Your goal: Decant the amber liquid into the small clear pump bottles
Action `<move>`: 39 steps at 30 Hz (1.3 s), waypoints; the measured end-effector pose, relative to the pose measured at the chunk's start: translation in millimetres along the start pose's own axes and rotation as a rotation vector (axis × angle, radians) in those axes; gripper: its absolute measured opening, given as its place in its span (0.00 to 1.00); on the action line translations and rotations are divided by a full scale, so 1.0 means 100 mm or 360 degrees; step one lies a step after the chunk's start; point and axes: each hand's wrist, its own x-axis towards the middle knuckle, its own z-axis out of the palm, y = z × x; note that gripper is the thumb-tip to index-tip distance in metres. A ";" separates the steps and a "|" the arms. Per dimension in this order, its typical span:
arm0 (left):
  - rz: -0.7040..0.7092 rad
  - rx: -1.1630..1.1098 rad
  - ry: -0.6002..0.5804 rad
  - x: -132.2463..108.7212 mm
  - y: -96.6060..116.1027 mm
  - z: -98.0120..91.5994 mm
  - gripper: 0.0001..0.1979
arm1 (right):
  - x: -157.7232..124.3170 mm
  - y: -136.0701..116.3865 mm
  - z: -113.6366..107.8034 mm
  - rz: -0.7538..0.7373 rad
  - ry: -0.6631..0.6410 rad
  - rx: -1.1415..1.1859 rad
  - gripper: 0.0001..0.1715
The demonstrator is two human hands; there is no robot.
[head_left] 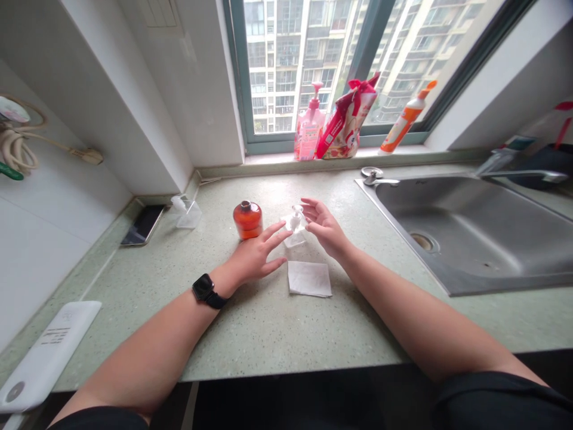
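A small clear empty bottle (294, 237) stands upright on the counter between my hands. My left hand (259, 252) is open, fingers spread, with its fingertips close to the bottle's left side. On the other side, my right hand (326, 230) is open and loosely curved, its thumb near the bottle's neck. Whether either hand touches the glass I cannot tell. An amber-red bottle (248, 222) with an uncovered neck and liquid inside stands just beyond my left hand. A folded white tissue (310, 279) lies flat in front of the clear bottle.
Farther left are a clear container with a white pump top (185, 213), a phone (143, 226) and a long white device (51, 352). A steel sink (465, 239) is on the right. A pink pump bottle (308, 131), a red bag (347, 122) and an orange bottle (403, 125) line the windowsill.
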 end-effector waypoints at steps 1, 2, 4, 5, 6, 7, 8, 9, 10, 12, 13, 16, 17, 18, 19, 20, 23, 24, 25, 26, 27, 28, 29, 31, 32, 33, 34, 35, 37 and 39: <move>-0.0003 0.0006 -0.0001 0.00 0.00 0.00 0.35 | 0.00 -0.01 0.01 0.0011 -0.0028 0.0029 0.37; -0.0005 0.0010 0.0001 0.00 -0.01 0.00 0.35 | 0.00 -0.02 0.01 0.0021 -0.0035 0.0044 0.36; -0.0007 0.0010 0.0002 0.00 -0.01 0.01 0.35 | 0.01 -0.03 0.00 0.0039 0.0031 0.0029 0.33; -0.0009 0.0007 0.0002 0.00 -0.01 0.01 0.35 | 0.01 -0.04 -0.01 0.0046 0.0081 0.0010 0.32; -0.0010 0.0005 0.0001 0.01 -0.01 0.01 0.34 | 0.01 -0.04 -0.01 0.0049 0.0120 -0.0003 0.30; -0.0011 0.0004 0.0000 0.01 -0.01 0.01 0.34 | 0.01 -0.04 -0.02 0.0050 0.0128 -0.0006 0.30; -0.0010 0.0005 -0.0001 0.01 -0.01 0.01 0.34 | 0.01 -0.04 -0.02 0.0048 0.0101 0.0000 0.31; -0.0009 0.0006 0.0000 0.01 -0.01 0.01 0.34 | 0.01 -0.05 -0.02 0.0047 0.0048 0.0015 0.31; -0.0008 0.0007 0.0002 0.01 -0.01 0.01 0.34 | 0.01 -0.05 -0.02 0.0042 -0.0010 0.0030 0.32; -0.0005 0.0005 0.0007 0.00 -0.01 0.01 0.34 | 0.00 -0.06 -0.03 0.0034 -0.0069 0.0040 0.32; -0.0006 0.0001 0.0008 0.00 0.00 0.01 0.34 | 0.01 -0.06 -0.03 0.0035 -0.0051 0.0031 0.30; -0.0009 -0.0014 0.0001 0.00 0.00 0.00 0.33 | 0.01 -0.07 -0.05 0.0061 0.0072 0.0023 0.25; -0.0010 -0.0018 -0.0002 0.00 0.00 0.00 0.33 | 0.02 -0.07 -0.05 0.0068 0.0070 0.0040 0.25; -0.0012 -0.0021 -0.0006 0.00 0.00 0.00 0.33 | 0.01 -0.07 -0.05 0.0072 0.0034 0.0062 0.27; -0.0016 -0.0021 -0.0008 0.00 0.00 0.00 0.33 | 0.01 -0.07 -0.05 0.0074 -0.0020 0.0083 0.29; -0.0019 -0.0021 -0.0011 0.00 0.00 0.00 0.33 | 0.01 -0.07 -0.04 0.0077 -0.0067 0.0098 0.30; -0.0023 -0.0019 -0.0016 0.00 0.00 0.00 0.33 | 0.02 -0.09 -0.04 0.0122 -0.0033 0.0136 0.29; -0.0021 -0.0020 -0.0016 0.00 -0.01 0.00 0.33 | 0.02 -0.10 -0.04 0.0147 0.0022 0.0157 0.27; -0.0019 -0.0023 -0.0015 0.00 -0.01 0.00 0.33 | 0.02 -0.11 -0.05 0.0169 0.0073 0.0174 0.26; -0.0018 -0.0025 -0.0016 0.00 -0.01 0.00 0.33 | 0.02 -0.11 -0.05 0.0185 0.0094 0.0184 0.26; -0.0019 -0.0026 -0.0017 0.00 -0.01 0.00 0.33 | 0.02 -0.12 -0.05 0.0187 0.0084 0.0187 0.26; -0.0021 -0.0026 -0.0019 0.00 -0.01 0.00 0.33 | 0.02 -0.12 -0.05 0.0176 0.0044 0.0182 0.27; -0.0024 -0.0026 -0.0018 0.00 -0.01 0.00 0.33 | 0.02 -0.13 -0.05 0.0156 -0.0013 0.0169 0.29; -0.0026 -0.0029 -0.0016 0.00 -0.01 0.00 0.34 | 0.01 -0.12 -0.05 0.0109 -0.0106 0.0153 0.31; -0.0026 -0.0031 -0.0013 0.00 -0.01 0.00 0.34 | 0.01 -0.12 -0.06 0.0098 -0.0120 0.0150 0.31; -0.0025 -0.0032 -0.0010 0.01 -0.01 0.00 0.34 | 0.02 -0.11 -0.07 0.0097 -0.0112 0.0147 0.30; -0.0022 -0.0032 -0.0008 0.01 -0.01 0.00 0.34 | 0.03 -0.11 -0.09 0.0105 -0.0092 0.0141 0.29; -0.0019 -0.0032 -0.0007 0.01 -0.01 0.00 0.33 | 0.03 -0.10 -0.10 0.0117 -0.0075 0.0133 0.28; -0.0012 -0.0029 -0.0005 0.01 0.00 0.00 0.34 | 0.04 -0.08 -0.13 0.0136 -0.0081 0.0104 0.27; -0.0009 -0.0024 -0.0002 0.01 0.00 0.00 0.34 | 0.05 -0.06 -0.14 0.0133 -0.0138 0.0065 0.29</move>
